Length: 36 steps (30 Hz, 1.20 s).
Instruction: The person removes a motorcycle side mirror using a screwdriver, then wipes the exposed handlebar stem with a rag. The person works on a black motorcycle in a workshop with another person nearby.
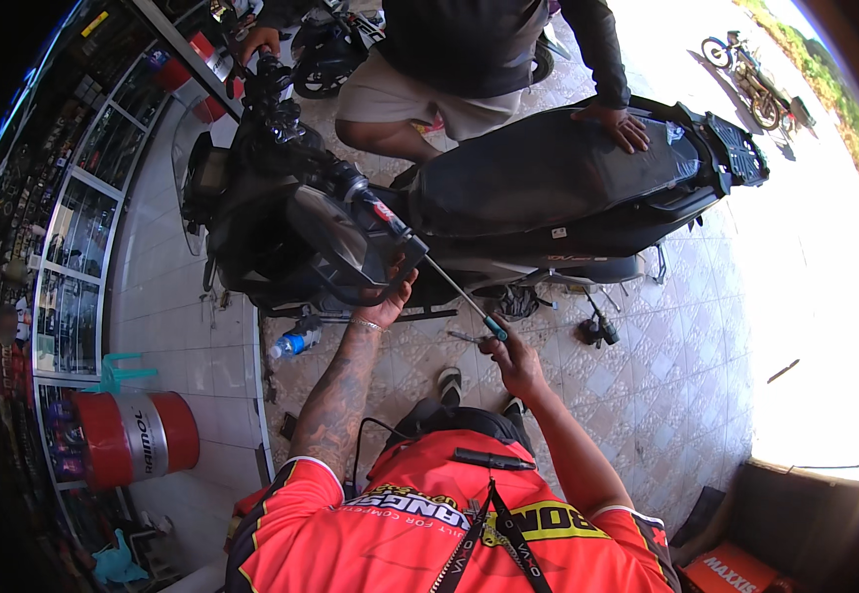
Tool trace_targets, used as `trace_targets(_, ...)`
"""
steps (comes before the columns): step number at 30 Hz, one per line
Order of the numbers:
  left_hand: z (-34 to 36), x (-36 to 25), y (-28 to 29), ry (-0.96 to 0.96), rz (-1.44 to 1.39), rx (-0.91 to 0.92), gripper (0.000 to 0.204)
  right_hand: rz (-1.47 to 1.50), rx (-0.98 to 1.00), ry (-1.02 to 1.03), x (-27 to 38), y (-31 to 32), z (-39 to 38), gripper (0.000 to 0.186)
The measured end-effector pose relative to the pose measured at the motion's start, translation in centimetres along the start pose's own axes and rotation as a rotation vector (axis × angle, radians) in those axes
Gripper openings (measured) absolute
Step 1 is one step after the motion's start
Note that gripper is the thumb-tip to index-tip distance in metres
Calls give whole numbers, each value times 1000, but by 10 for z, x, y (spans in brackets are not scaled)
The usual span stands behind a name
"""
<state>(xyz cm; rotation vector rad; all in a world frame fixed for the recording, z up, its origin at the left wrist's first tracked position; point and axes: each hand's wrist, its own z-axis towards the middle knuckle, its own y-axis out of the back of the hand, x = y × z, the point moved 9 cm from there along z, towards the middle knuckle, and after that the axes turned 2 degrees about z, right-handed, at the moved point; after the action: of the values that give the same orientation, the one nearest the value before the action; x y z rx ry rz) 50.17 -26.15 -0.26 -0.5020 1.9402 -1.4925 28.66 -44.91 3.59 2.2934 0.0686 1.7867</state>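
A black scooter (pixel 508 183) stands across in front of me, its handlebar turned to the left. My right hand (pixel 520 366) is closed around the green handle of a screwdriver (pixel 464 299). The long metal shaft slants up and left, its tip at the end of the handlebar grip (pixel 386 212). Just below that grip end, my left hand (pixel 388 301) holds a dark curved hand guard (pixel 375 292); some of its fingers are hidden behind the guard. A small grey piece (pixel 463 337) shows beside my right fingers; whether I hold it I cannot tell.
Across the scooter, another person rests one hand (pixel 612 124) on the seat and has the other at the far handlebar. A blue-capped bottle (pixel 293 343) and a dark tool (pixel 599 326) lie on the tiles. A red drum (pixel 138 437) stands left, before glass cabinets.
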Motion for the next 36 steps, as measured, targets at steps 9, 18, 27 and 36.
trace_targets(9, -32, -2, -2, -155, -37, -78, 38, 771, -59, -371, -24, -11, 8, 43)
trace_targets(18, -52, 2, 2, -277, -57, -149, 45, 522, 81, 74, -8, 1, 5, 47)
trace_targets(27, -47, 1, 18, -253, -79, -126, 68, 1012, -144, -406, -35, -7, 11, 34)
trace_targets(36, -51, 1, 13, -220, -64, -171, 79, 389, 127, -154, -25, -12, 9, 46)
